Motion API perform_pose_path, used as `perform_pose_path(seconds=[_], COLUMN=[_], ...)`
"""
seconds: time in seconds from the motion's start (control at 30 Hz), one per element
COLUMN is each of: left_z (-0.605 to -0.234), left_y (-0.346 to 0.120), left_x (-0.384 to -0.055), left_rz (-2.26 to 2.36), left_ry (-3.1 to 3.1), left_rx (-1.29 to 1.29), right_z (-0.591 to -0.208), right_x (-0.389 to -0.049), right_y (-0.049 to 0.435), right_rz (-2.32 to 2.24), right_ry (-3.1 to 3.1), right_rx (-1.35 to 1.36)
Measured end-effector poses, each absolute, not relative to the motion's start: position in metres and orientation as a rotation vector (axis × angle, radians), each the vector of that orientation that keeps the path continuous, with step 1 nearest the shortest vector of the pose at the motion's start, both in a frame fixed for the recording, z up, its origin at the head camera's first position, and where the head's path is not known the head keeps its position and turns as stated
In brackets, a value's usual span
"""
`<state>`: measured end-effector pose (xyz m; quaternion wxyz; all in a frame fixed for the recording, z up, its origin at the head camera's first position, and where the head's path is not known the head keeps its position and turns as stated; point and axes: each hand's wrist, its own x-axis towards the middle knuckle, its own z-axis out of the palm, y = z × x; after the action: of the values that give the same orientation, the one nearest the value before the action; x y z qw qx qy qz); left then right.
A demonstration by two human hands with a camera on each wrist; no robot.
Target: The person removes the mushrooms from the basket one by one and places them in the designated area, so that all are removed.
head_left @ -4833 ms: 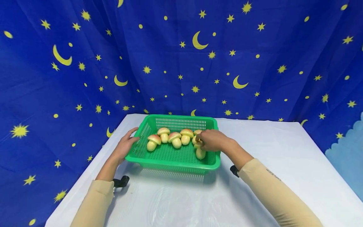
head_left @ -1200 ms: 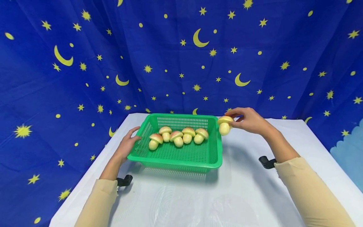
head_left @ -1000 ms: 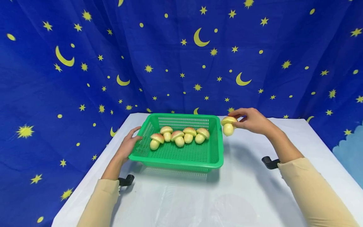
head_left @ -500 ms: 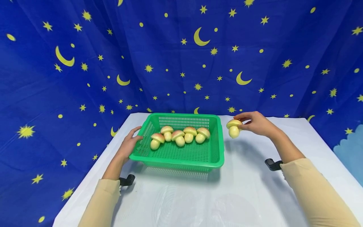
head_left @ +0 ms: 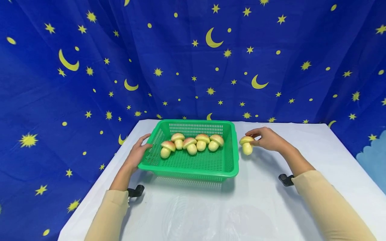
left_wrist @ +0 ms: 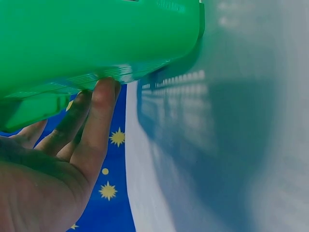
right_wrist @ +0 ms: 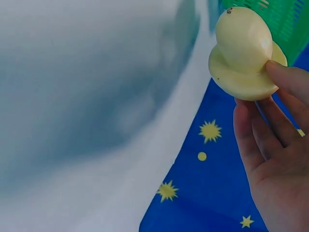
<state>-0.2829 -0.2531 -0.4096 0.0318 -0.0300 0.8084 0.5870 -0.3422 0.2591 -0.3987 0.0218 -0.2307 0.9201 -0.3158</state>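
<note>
A toy mushroom [head_left: 247,147] with a yellow cap is pinched by its cap between the thumb and fingers of my right hand [head_left: 268,140], just right of the basket. Its pale, rounded stem points down; whether it touches the table, I cannot tell. In the right wrist view, the thumb lies at the mushroom [right_wrist: 244,43] where stem meets cap. My left hand [head_left: 135,155] holds the left side of the green basket [head_left: 187,172], thumb over the rim. The left wrist view shows its fingers [left_wrist: 99,111] against the basket's outer wall. Several similar mushrooms [head_left: 190,146] lie inside.
A white-covered table [head_left: 193,211] carries the basket. Behind and to the left hangs a blue curtain [head_left: 181,50] with yellow stars and moons. Black wrist mounts [head_left: 285,180] show at both wrists.
My right hand has lifted one mushroom out of the basket's right side, carried it rightward past the rim and lowered it toward the table. The left hand stays on the basket.
</note>
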Motion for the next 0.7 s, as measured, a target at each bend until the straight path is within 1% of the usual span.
perform_pose_path(seconds=[0.7], left_z=[-0.410], left_y=[-0.253], left_x=[-0.284], left_rz=[1.813], left_ry=[2.493], left_rx=[-0.103], right_z=[-0.415], right_x=[-0.346], right_y=[0.254], right_rz=[-0.983], right_ry=[2.835], right_rx=[-0.665])
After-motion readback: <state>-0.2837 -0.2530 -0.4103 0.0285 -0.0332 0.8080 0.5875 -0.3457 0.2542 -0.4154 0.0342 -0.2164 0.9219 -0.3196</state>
